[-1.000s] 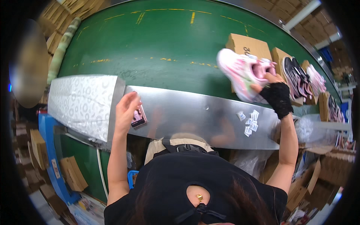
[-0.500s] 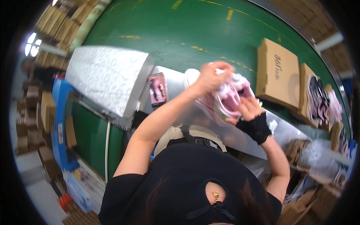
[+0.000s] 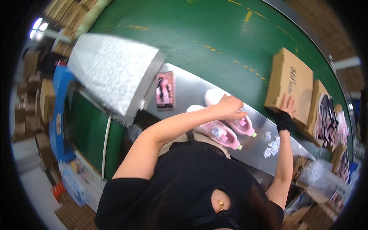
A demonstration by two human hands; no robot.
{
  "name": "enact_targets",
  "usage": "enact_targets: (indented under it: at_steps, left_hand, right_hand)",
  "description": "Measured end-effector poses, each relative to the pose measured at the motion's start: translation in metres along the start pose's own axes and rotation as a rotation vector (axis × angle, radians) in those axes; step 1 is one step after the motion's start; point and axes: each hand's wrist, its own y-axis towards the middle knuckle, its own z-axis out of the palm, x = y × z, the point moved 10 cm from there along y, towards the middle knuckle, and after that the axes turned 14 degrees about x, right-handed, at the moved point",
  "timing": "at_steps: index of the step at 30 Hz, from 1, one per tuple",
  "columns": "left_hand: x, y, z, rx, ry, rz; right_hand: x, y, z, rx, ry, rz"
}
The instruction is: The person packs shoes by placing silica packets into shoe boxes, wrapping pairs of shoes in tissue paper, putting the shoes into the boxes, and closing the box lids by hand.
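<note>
Two pink and white sneakers lie side by side on the metal table, toes to the left and green heel tabs to the right. My left hand (image 3: 231, 108) is over the far sneaker (image 3: 242, 125), fingers bent around its upper; part of the grip is hidden. The near sneaker (image 3: 218, 133) has a roundish pale piece on its upper and is partly behind my left forearm. My right hand (image 3: 288, 108), in a black wrist cover, rests with outstretched fingers against a brown shoebox (image 3: 295, 78). Several small white packets (image 3: 272, 146) lie near my right forearm.
A phone (image 3: 165, 91) lies on the metal table (image 3: 188, 85), left of the sneakers. Beyond it stands a large silver-patterned covered object (image 3: 111, 71). The green belt surface (image 3: 199, 34) carries more open boxes with dark shoes (image 3: 326, 119) at the right.
The sneakers, held up by both hands before, now rest on the table. My right hand has left them and moved right to the shoebox. My left hand stays over the far sneaker.
</note>
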Motion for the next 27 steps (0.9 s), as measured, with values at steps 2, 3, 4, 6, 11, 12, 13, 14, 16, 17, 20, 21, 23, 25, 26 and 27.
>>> enact_targets:
  at_steps: [2,3,4,6,11,12,13,14,16,17,20,21,23,25,26,27]
  left_hand:
    - [0.011,-0.002,-0.011,-0.179,-0.121,0.043]
    - [0.006,-0.008,-0.023,-0.274,-0.05,0.073]
    - [-0.001,-0.013,-0.037,-0.371,0.015,0.107]
    - [-0.023,-0.018,-0.065,-0.498,0.142,0.127]
    - [-0.05,0.013,-0.059,-0.354,0.351,0.201]
    - [-0.033,0.017,-0.047,-0.282,0.392,0.151]
    - [-0.018,0.021,-0.039,-0.247,0.353,0.135]
    - [0.004,0.026,-0.037,-0.142,0.294,-0.011]
    - [0.014,0.019,-0.044,-0.333,0.438,0.101]
    - [0.025,0.014,-0.045,-0.373,0.451,0.074]
    - [0.034,0.002,-0.049,-0.355,0.491,0.043]
    - [0.029,0.001,-0.048,-0.337,0.48,0.019]
    - [0.014,0.01,-0.041,-0.323,0.441,0.007]
    - [0.005,0.011,-0.042,-0.323,0.382,0.002]
    - [0.003,0.013,-0.04,-0.305,0.343,0.007]
    - [0.002,0.011,-0.042,-0.326,0.328,0.043]
  right_hand:
    - [0.009,0.003,0.0,-0.029,0.12,-0.061]
    - [0.024,-0.001,-0.014,-0.032,0.155,-0.051]
    - [0.037,-0.009,-0.033,-0.198,0.255,-0.128]
    - [0.054,-0.025,-0.082,-0.305,0.463,-0.111]
    - [-0.004,-0.071,-0.142,-0.503,1.451,-0.115]
    - [-0.02,-0.079,-0.148,-0.558,1.754,-0.147]
    - [-0.045,-0.086,-0.132,-0.593,1.924,-0.041]
    - [-0.069,-0.091,-0.109,-0.639,2.097,0.052]
    - [-0.105,-0.102,-0.003,-0.576,2.126,0.332]
    - [-0.095,-0.1,0.037,-0.413,1.856,0.32]
    - [-0.037,-0.113,0.078,-0.015,1.061,0.35]
    - [-0.023,-0.129,0.076,0.027,1.001,0.428]
    - [-0.008,-0.145,0.087,-0.02,0.69,0.368]
    - [-0.001,-0.147,0.078,-0.109,0.645,0.361]
    - [0.0,-0.144,0.084,-0.095,0.602,0.358]
    - [0.003,-0.143,0.081,-0.1,0.615,0.335]
